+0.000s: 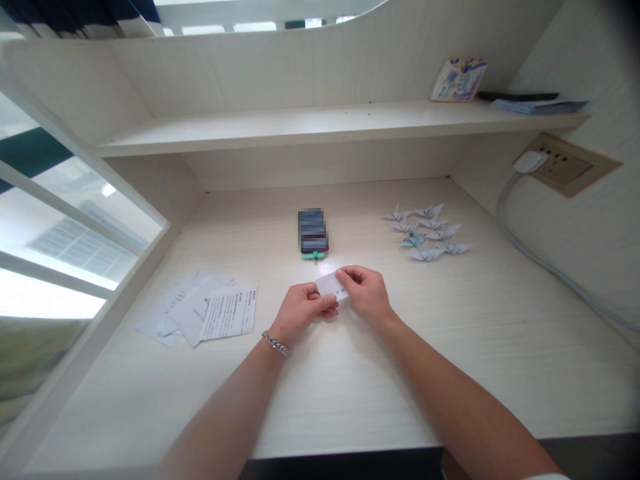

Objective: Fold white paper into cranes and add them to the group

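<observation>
White printed sheets [227,313] overlap at the left of the worktop [330,393]. Next, the left hand [305,308], a metal bracelet [275,343] at its wrist, pinches a small piece of white paper [329,285] between thumb and fingers, just nearer than a phone [313,233]. The right hand [369,291], fingers curled, grips that paper's right side. Paper cranes [443,234] lie farther right.

Small piece of white paper [327,285], held toward 6 o'clock from the centre of view; its upper edge rises toward 2 o'clock, dark print marks its 5 o'clock side, and its 3 o'clock end is partly covered.
</observation>
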